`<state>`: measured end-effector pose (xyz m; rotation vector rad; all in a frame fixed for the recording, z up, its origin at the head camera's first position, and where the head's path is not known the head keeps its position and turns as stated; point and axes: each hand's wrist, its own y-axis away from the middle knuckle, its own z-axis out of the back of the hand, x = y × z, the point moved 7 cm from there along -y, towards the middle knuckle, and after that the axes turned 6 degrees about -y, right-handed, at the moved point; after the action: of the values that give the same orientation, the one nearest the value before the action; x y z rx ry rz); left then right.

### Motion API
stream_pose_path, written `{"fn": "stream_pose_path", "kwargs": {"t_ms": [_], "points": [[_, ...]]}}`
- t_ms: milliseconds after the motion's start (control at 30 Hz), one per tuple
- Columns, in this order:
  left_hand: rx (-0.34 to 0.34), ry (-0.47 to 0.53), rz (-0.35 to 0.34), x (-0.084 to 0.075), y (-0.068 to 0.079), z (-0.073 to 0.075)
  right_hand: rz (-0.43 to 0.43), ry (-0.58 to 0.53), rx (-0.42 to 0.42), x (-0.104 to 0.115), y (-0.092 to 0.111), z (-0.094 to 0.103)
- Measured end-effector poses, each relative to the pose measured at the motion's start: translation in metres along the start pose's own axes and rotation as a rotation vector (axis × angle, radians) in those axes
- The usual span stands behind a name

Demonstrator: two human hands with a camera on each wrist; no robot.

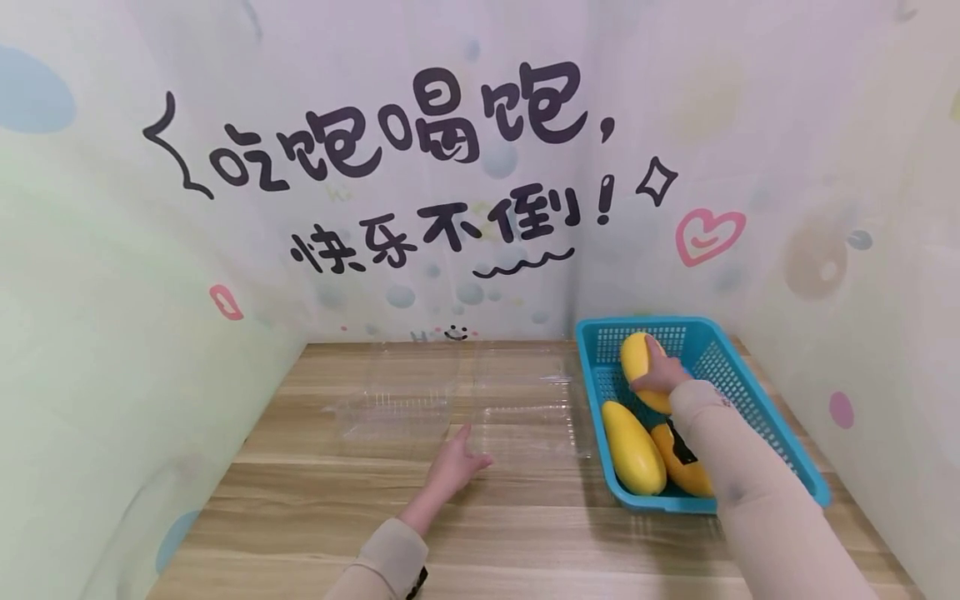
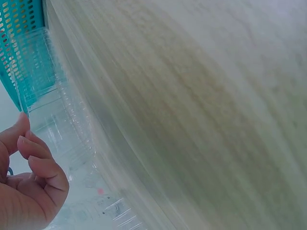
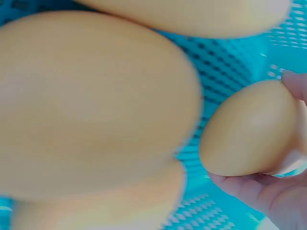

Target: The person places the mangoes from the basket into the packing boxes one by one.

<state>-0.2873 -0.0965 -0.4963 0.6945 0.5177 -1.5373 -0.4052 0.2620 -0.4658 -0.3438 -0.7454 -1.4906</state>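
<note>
My right hand grips a yellow mango inside the blue basket. In the right wrist view, the thumb and fingers clasp this mango from opposite sides. Another whole mango lies beside it, and one with a black patch is partly covered by the right sleeve. My left hand is near the front of two clear plastic containers, the left one and the right one. In the left wrist view its fingers are loosely bent and hold nothing.
A wooden table bears the containers and the basket. Behind it stands a pale printed wall with dark lettering, and further walls close in both sides. The basket's left side stands close to the right container.
</note>
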Motion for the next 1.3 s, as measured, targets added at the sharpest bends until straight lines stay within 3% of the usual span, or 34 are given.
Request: {"fn": "stream_pose_path", "kwargs": {"t_ms": [333, 500, 667, 867, 1100, 1300], "points": [[-0.007, -0.022, -0.005, 0.000, 0.000, 0.001, 0.050, -0.106, -0.010, 0.057, 0.001, 0.024], [-0.016, -0.032, -0.012, -0.001, -0.001, 0.002, 0.104, -0.144, -0.006, 0.099, 0.001, 0.020], [-0.015, -0.031, -0.009, 0.001, -0.001, 0.001, 0.158, -0.149, 0.014, 0.138, 0.003, -0.004], [-0.011, -0.020, -0.027, 0.000, 0.001, 0.000, 0.155, -0.172, 0.077, 0.163, 0.009, -0.044], [0.005, -0.027, -0.020, 0.000, 0.000, -0.002, 0.188, -0.109, 0.109, 0.167, 0.006, -0.092], [0.008, -0.049, -0.011, 0.001, -0.003, -0.001, 0.228, 0.063, 0.144, 0.167, 0.009, -0.128]]}}
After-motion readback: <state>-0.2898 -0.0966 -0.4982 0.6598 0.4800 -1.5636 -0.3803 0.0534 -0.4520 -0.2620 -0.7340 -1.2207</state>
